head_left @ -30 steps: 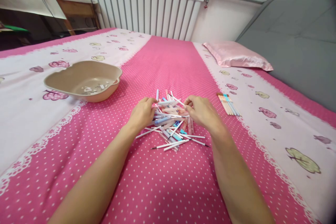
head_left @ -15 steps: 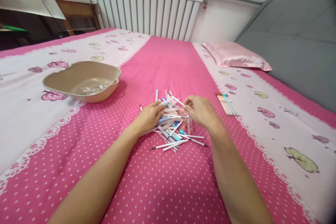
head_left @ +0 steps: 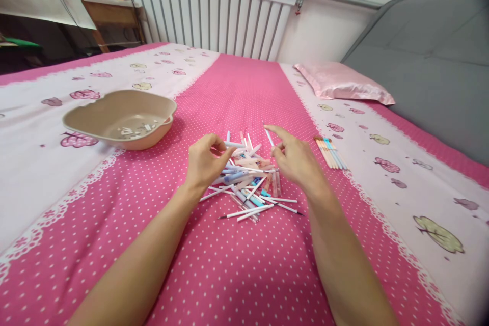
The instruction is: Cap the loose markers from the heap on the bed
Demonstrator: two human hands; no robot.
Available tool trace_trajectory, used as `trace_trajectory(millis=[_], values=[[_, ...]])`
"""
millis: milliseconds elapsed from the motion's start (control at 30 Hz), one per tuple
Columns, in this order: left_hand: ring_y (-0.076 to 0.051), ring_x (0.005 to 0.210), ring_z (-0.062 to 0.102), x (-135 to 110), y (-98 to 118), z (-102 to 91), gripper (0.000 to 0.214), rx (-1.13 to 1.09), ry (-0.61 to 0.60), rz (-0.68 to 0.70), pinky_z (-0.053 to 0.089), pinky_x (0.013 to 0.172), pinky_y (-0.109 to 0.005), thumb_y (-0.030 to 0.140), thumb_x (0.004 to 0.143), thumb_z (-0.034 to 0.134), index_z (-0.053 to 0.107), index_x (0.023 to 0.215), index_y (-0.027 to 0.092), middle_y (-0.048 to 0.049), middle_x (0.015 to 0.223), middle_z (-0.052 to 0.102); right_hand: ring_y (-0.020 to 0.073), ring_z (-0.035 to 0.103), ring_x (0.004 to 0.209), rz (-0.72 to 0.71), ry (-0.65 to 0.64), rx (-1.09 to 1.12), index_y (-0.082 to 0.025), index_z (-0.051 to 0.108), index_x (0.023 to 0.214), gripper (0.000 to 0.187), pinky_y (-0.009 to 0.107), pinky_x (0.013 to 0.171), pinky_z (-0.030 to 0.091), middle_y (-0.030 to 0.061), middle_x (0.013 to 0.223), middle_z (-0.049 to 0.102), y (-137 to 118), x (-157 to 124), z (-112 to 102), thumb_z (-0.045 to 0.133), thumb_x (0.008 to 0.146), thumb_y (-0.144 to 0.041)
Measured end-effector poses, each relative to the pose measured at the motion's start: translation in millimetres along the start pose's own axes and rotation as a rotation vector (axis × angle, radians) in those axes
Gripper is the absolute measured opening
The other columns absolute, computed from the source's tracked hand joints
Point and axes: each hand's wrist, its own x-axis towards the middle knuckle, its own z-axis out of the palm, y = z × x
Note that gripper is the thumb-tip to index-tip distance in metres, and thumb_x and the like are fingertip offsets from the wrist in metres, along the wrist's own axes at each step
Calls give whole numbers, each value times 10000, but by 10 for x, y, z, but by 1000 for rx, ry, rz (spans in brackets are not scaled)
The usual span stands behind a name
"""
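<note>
**Left hand [head_left: 206,160] and right hand [head_left: 294,160] are hovering at a loose heap of pen parts [head_left: 254,163]**

The likeliest mishap is a slip: the right hand seems to be holding a thin white refill [head_left: 269,136] by its lower end only, so a loose pinch could be letting it drop among the similar sticks at the centre of the frame. The left hand's pale barrel [head_left: 236,144] is extending over the heap's upper left edge; a sideways nudge there could be snagging neighbours and rolling pieces across the soft pink sheet [head_left: 244,275]. Dark refill tips are pointing outward at the heap's lower edge, and could be marking the cloth if pressed.

The left thumb and fingers are closing together on the near end of the pale barrel, which is sticking out rightward past them. On the right, the index finger is stretching along the refill, whose lower end is meeting the thumb; the exact contact is too small to tell.

A neat row of pens [head_left: 331,154] is lying right of the right hand. A beige basin [head_left: 147,140] with small white pieces [head_left: 130,131] is standing at left.
</note>
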Motion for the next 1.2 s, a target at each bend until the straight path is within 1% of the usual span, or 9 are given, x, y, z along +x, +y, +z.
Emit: trace_trajectory(millis=[133, 333, 500, 667, 800, 900, 1033, 1133, 1200], values=[[-94, 570, 523, -10, 18, -1, 284, -45, 71, -95, 416, 536, -204, 299, 699, 622, 390, 584, 182, 28, 586, 511, 154, 602, 653, -2, 34, 55, -220, 630, 1106, 403, 273, 651, 436, 38, 799, 692, -35, 3, -30, 395, 801, -101], [-83, 593, 504, 7, 72, -8, 224, -233, 46, -163, 403, 498, -184, 209, 696, 585, 367, 648, 185, 36, 630, 456, 146, 615, 669, 10, 168, 214, -164, 620, 1086, 330, 279, 658, 462, 66, 881, 691, -26, 10, -47, 397, 843, -176], [-77, 649, 532, 23, 120, -13, 180, -494, -28, -186, 466, 478, -181, 146, 727, 522, 386, 835, 195, 14, 807, 435, 98, 581, 567, -28, 230, 408, -154, 581, 1075, 288, 263, 607, 471, 53, 913, 668, 28, 34, 8, 443, 822, -160], [-96, 779, 576, 38, 154, -22, 418, -609, -82, -177, 501, 582, -190, 89, 743, 494, 338, 1108, 220, -21, 916, 522, 69, 523, 478, -35, 314, 549, -146, 593, 1005, 226, 227, 507, 438, 37, 819, 657, 0, 21, -9, 471, 853, -261], [-102, 765, 582, 37, 218, -44, 492, -682, -144, -165, 509, 633, -217, 149, 736, 570, 335, 1166, 197, -37, 938, 595, 85, 535, 532, -88, 381, 552, -158, 637, 985, 299, 215, 488, 416, 18, 730, 625, -81, -23, -91, 448, 883, -366], [-116, 737, 591, 22, 274, -53, 491, -713, -229, -184, 499, 564, -213, 189, 713, 620, 373, 1137, 180, -51, 938, 629, 110, 571, 640, -105, 436, 499, -189, 666, 966, 309, 223, 529, 434, 19, 725, 609, -134, -57, -143, 454, 882, -398], [-97, 631, 590, -2, 307, -49, 383, -666, -345, -197, 439, 482, -187, 193, 707, 641, 461, 1042, 148, -60, 891, 665, 121, 594, 729, -157, 512, 548, -207, 654, 962, 287, 241, 592, 472, 34, 843, 630, -181, -94, -163, 430, 898, -376], [-90, 616, 590, -20, 294, -47, 303, -563, -389, -158, 403, 473, -185, 212, 720, 639, 533, 992, 133, -72, 909, 675, 128, 608, 748, -198, 529, 593, -227, 587, 1082, 275, 260, 622, 497, 33, 871, 637, -215, -120, -157, 408, 910, -346], [-91, 615, 585, -33, 286, -51, 308, -514, -413, -120, 406, 494, -197, 233, 738, 629, 559, 1023, 139, -69, 898, 681, 135, 615, 758, -216, 549, 606, -256, 499, 1199, 310, 278, 642, 511, 30, 890, 642, -246, -136, -153, 413, 909, -322]])
